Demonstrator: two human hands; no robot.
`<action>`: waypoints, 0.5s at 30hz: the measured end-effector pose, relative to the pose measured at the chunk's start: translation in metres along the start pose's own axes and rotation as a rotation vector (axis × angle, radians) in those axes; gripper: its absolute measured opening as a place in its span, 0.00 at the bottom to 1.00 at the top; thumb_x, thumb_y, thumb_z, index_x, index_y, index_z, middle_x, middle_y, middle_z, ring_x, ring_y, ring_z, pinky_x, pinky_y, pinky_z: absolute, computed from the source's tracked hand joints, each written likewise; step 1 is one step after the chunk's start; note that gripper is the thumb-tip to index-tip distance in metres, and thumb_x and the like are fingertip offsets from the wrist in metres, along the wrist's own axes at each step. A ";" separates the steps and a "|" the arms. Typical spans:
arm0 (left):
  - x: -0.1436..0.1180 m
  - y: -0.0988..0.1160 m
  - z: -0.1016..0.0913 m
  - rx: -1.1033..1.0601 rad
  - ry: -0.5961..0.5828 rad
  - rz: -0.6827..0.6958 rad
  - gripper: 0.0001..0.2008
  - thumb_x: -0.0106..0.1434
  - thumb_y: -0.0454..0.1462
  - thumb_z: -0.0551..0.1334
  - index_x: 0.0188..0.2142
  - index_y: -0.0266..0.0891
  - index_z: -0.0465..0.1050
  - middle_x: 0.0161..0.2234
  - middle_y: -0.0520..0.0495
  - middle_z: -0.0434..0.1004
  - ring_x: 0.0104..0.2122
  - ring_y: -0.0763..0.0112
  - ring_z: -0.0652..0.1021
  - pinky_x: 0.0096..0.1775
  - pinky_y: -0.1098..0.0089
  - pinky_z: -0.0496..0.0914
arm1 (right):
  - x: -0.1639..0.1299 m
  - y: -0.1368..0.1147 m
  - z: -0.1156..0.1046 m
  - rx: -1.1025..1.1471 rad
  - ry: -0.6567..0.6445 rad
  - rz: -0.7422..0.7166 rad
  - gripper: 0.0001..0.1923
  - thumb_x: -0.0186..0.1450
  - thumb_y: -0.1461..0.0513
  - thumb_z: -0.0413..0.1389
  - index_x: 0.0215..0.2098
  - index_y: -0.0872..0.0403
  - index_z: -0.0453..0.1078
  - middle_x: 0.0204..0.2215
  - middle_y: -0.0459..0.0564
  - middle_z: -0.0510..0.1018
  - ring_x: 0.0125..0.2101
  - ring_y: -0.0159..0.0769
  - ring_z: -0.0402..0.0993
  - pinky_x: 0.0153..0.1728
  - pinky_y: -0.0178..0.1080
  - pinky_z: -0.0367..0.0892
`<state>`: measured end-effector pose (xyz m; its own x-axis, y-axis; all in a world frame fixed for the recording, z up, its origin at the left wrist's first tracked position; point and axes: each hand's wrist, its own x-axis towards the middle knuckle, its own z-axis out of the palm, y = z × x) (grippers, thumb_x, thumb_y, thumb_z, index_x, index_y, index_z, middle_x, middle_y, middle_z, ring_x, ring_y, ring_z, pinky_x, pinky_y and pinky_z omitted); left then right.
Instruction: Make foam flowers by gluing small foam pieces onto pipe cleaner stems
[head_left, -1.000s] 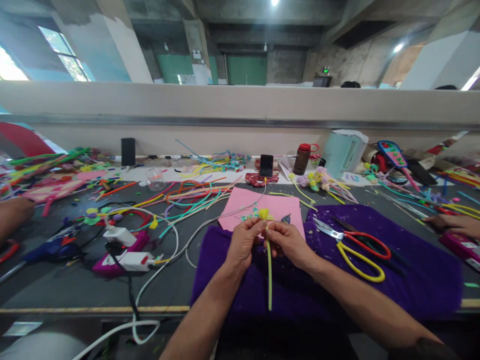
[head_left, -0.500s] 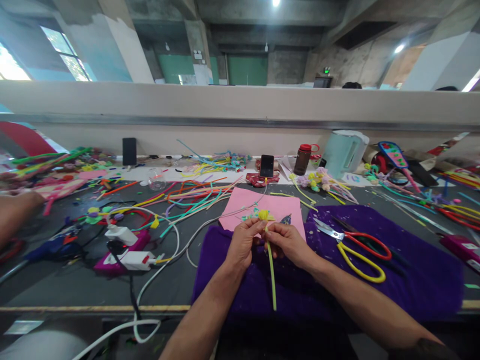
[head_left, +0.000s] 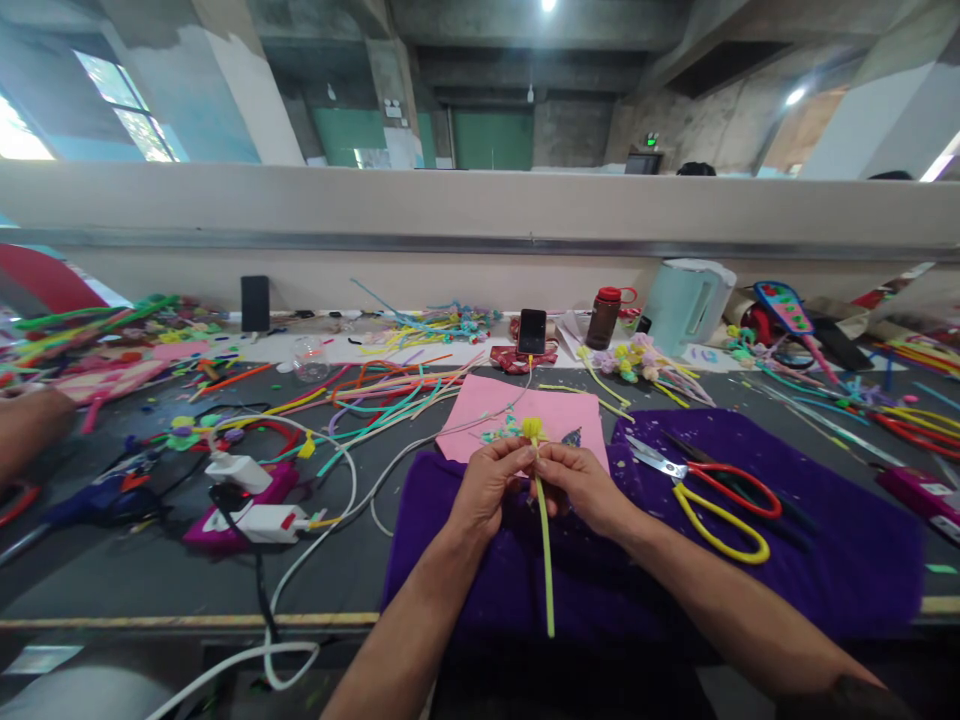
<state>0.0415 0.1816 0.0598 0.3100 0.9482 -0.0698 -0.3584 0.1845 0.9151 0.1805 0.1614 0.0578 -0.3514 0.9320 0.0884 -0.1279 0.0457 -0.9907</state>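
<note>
Pinched from both sides, left hand (head_left: 486,487) and right hand (head_left: 581,482) alike, above the purple felt cloth (head_left: 825,540): fuzzy yellow-green pipe-cleaner stem (head_left: 546,550), long axis running toward the body, bud away.

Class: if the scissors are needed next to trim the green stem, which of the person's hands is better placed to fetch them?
Probably the right hand: the scissors lie on its side; both hands pinch the stem.

Fuzzy green pipe cleaner (head_left: 546,545) sitting between the fingers (head_left: 517,462). Matt purple felt cloth (head_left: 825,540) lying under them. Glossy plastic-handled metal scissors (head_left: 709,490) lying right of them.
</note>
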 end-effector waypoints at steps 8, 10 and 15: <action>0.000 0.003 0.002 0.053 -0.006 -0.015 0.12 0.52 0.42 0.64 0.24 0.33 0.70 0.20 0.52 0.66 0.17 0.81 0.67 0.19 0.78 0.55 | 0.000 -0.003 -0.001 0.088 0.021 -0.022 0.13 0.60 0.54 0.53 0.28 0.57 0.67 0.17 0.43 0.71 0.12 0.23 0.62 0.11 0.27 0.51; 0.000 0.004 0.001 0.054 0.024 0.007 0.12 0.52 0.42 0.64 0.22 0.33 0.69 0.20 0.53 0.66 0.18 0.81 0.67 0.19 0.79 0.55 | 0.000 -0.004 -0.002 0.112 0.021 -0.014 0.13 0.60 0.54 0.54 0.29 0.57 0.67 0.19 0.43 0.72 0.12 0.23 0.63 0.11 0.27 0.51; 0.000 0.004 0.000 0.028 0.086 0.028 0.12 0.51 0.42 0.64 0.25 0.34 0.69 0.21 0.53 0.67 0.20 0.82 0.66 0.19 0.80 0.55 | 0.001 -0.005 -0.004 0.085 0.053 0.000 0.12 0.60 0.55 0.53 0.29 0.56 0.66 0.19 0.42 0.71 0.12 0.23 0.63 0.11 0.27 0.52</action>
<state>0.0405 0.1824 0.0636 0.2233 0.9718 -0.0762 -0.3409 0.1511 0.9279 0.1843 0.1634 0.0623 -0.3026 0.9497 0.0805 -0.2074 0.0169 -0.9781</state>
